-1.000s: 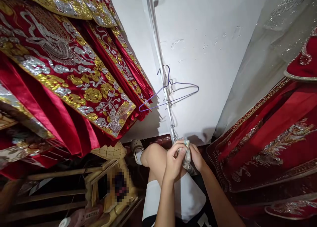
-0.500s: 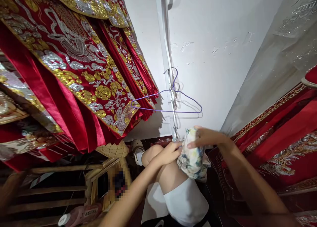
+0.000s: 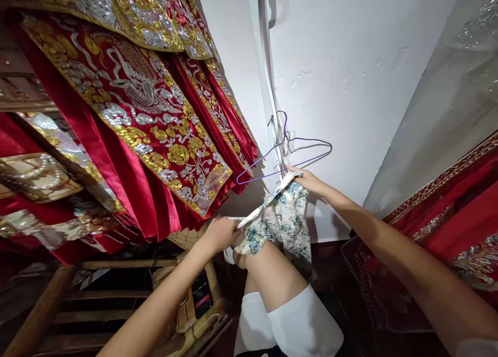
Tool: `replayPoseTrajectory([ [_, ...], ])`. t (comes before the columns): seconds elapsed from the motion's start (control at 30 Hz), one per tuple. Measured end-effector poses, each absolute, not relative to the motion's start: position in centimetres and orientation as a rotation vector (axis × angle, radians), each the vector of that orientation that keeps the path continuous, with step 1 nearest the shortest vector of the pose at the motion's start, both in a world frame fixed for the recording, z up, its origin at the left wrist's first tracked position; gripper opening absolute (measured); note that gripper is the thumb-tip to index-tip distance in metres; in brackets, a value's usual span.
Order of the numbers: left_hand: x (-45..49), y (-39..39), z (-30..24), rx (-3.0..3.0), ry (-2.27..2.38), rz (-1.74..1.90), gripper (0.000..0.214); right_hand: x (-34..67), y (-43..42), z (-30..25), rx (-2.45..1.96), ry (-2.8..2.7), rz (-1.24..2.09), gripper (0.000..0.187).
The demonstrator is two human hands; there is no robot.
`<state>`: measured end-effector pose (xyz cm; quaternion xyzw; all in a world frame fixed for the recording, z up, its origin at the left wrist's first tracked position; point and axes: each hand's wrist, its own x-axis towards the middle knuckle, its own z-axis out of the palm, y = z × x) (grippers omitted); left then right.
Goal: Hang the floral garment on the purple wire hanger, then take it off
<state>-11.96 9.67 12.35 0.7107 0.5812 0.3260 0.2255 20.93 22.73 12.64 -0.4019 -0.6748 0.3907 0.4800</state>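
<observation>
A pale floral garment [image 3: 288, 214] with blue and yellow flowers hangs stretched between my two hands, above my knees. My left hand [image 3: 223, 234] is closed on the left end of its upper edge. At the upper right end of the same edge, my right hand [image 3: 309, 181] grips the cloth. Just above it a purple wire hanger [image 3: 286, 174] hangs from a hook on the white wall strip, with nothing on it. The lower part of the garment drapes down past my leg, and its far side is hidden.
Red embroidered costumes [image 3: 155, 118] hang at the left, close to my left arm. More red beaded cloth [image 3: 459, 227] is at the right. A phone [image 3: 202, 294] lies on a bamboo stool [image 3: 187, 320] below my left arm. The white wall [image 3: 342, 61] stands ahead.
The bunched garment has been spread out and raised toward the hanger. My left hand has moved left and taken one end of it; my right hand has gone up. The view has shifted.
</observation>
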Motion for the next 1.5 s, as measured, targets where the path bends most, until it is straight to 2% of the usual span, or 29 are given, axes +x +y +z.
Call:
replayPoseTrajectory([
  [0.17, -11.9, 10.3, 11.2, 2.005, 1.638, 1.009, 0.026, 21.5, 22.6, 10.5, -0.936, -1.616, 0.852, 0.025],
  [0.3, -10.3, 11.0, 13.9, 1.969, 1.554, 1.159, 0.022, 24.4, 21.4, 11.2, -0.987, -1.604, 0.771, 0.016],
  [0.5, -6.5, 11.2, 18.7, 1.983, 1.13, 1.245, 0.019, 25.1, 18.6, 11.9, -0.979, -1.671, 0.833, 0.013],
  [0.63, -5.0, 13.0, 20.5, 2.296, 1.072, 1.248, 0.006, 22.2, 16.8, 11.7, -0.941, -1.702, 0.94, 0.018],
  [0.77, -4.7, 15.9, 21.7, 2.297, 1.155, 1.342, 0.039, 20.1, 15.5, 12.0, -0.878, -1.713, 1.014, 0.024],
  [0.83, -4.8, 17.0, 22.0, 2.297, 1.217, 1.296, 0.042, 20.3, 14.9, 12.3, -0.849, -1.755, 0.998, 0.033],
  [0.97, -5.5, 17.7, 22.4, 2.305, 1.293, 1.129, 0.037, 23.0, 14.0, 12.2, -0.962, -1.788, 0.848, 0.056],
  [1.1, -6.5, 17.7, 23.6, 2.206, 1.337, 1.09, 0.038, 26.8, 13.2, 11.9, -1.104, -1.514, 0.54, 0.069],
  [1.17, -6.7, 17.6, 24.2, 2.179, 1.314, 1.077, 0.035, 28.6, 12.9, 12.3, -1.116, -1.424, 0.416, 0.071],
  [1.27, -6.6, 17.3, 24.8, 2.223, 1.282, 1.051, 0.03, 30.6, 12.2, 13.7, -1.133, -1.453, 0.31, 0.062],
  [1.43, -6.4, 17.2, 24.4, 2.213, 1.267, 1.132, 0.027, 32.0, 10.7, 16.9, -1.235, -1.676, 0.279, 0.084],
  [1.5, -6.5, 17.5, 24.0, 2.177, 1.289, 1.16, 0.027, 32.3, 10.3, 17.9, -1.265, -1.8, 0.303, 0.075],
])
